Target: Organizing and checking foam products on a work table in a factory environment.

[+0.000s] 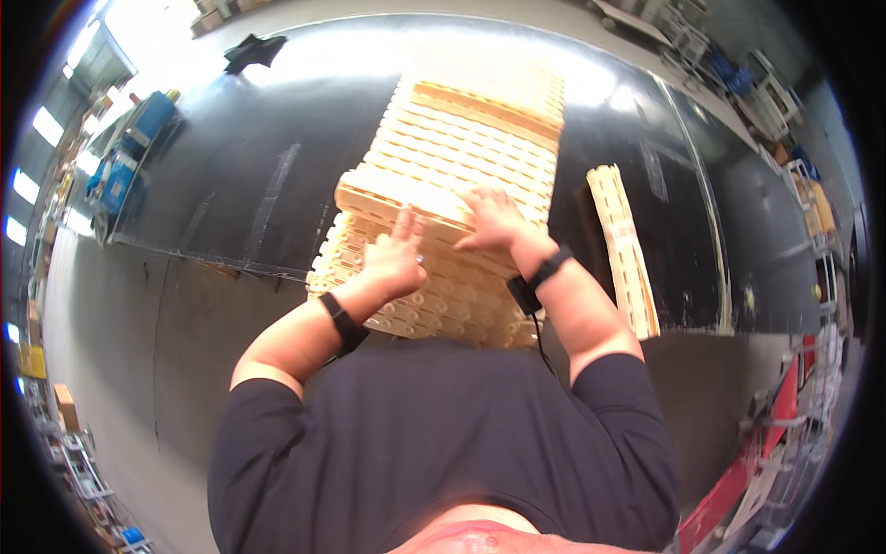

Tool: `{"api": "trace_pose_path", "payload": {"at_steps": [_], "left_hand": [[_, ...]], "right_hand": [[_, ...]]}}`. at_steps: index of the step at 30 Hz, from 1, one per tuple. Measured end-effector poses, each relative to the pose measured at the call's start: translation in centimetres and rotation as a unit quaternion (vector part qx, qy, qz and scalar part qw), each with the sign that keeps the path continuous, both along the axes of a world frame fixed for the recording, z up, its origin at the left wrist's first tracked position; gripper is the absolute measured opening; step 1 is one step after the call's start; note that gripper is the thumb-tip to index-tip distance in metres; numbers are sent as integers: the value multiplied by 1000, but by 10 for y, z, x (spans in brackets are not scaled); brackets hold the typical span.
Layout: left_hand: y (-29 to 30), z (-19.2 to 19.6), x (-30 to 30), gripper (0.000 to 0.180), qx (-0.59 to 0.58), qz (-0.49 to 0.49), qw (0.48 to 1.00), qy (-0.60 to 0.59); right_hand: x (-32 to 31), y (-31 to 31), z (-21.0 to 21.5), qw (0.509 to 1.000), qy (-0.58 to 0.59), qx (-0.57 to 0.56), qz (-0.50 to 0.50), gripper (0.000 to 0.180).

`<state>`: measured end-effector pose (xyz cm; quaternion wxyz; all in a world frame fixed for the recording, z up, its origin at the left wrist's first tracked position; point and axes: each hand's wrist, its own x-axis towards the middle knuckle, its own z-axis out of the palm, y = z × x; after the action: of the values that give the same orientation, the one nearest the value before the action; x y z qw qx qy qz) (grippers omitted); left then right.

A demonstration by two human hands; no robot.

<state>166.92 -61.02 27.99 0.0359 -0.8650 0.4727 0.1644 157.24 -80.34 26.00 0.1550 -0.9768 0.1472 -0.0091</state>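
A long belt of cream-coloured linked plastic slats (461,138), with rows of slots and knuckled edges, lies over the black table. Its near part hangs over the table's front edge toward me, showing round holes. A thicker raised slat section (369,196) crosses it at the near end. My left hand (397,261) rests against the front of this section, two fingers stretched up to its edge. My right hand (498,220) lies farther right on the same section, fingers spread over the top and thumb apart on the front. Neither palm's underside shows.
A separate cream slat strip (623,249) lies on the black table (221,185) to the right. Blue bins (120,180) stand at the left, and a dark cloth-like item (254,54) lies at the far left. A black cable (543,342) hangs from a small box at my right wrist.
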Motion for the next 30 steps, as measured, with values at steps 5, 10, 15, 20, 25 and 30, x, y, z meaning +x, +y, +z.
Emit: {"api": "trace_pose_path", "payload": {"at_steps": [5, 10, 15, 20, 25, 30], "left_hand": [[-33, 13, 26, 73, -21, -12, 996, 87], [-23, 30, 26, 74, -88, -21, 996, 24], [33, 14, 10, 79, -59, -83, 994, -30], [18, -2, 11, 85, -96, -87, 990, -51], [-17, 1, 23, 83, -133, -80, 986, -54], [30, 8, 13, 83, -169, -55, 983, -54]], "right_hand": [[0, 46, 2, 977, 189, -18, -100, 94], [19, 28, 10, 987, 45, -118, -95, 83], [5, 18, -2, 959, 24, 280, -31, 80], [-12, 57, -8, 997, 34, -49, -50, 87], [-2, 68, 5, 980, 98, -133, -112, 93], [-14, 54, -8, 992, 67, -44, -102, 95]]}}
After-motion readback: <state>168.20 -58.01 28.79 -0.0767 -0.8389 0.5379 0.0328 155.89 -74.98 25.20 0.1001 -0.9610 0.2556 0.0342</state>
